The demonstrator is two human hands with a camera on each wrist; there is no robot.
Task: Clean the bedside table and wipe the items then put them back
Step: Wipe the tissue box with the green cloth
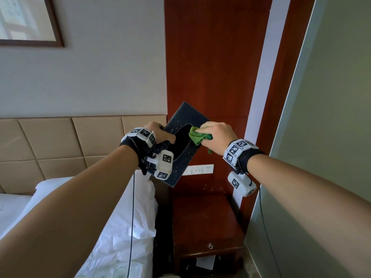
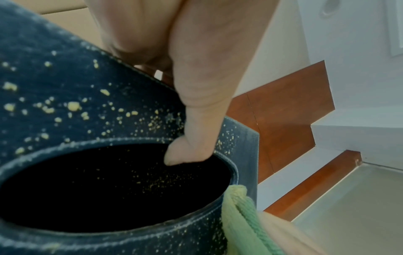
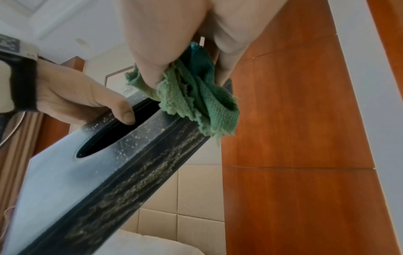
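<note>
Both arms extended forward, raised. Left hand (image 1: 160,135) grips tissue box (image 1: 186,121), thumb hooked into opening. Right hand (image 1: 216,135) pinches green cloth (image 1: 197,136).

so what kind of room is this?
Probably a hotel bedroom. A padded tan headboard sits above white bedding, with a small wooden bedside table beside it and a wall socket panel on a wood-panelled wall.
</note>
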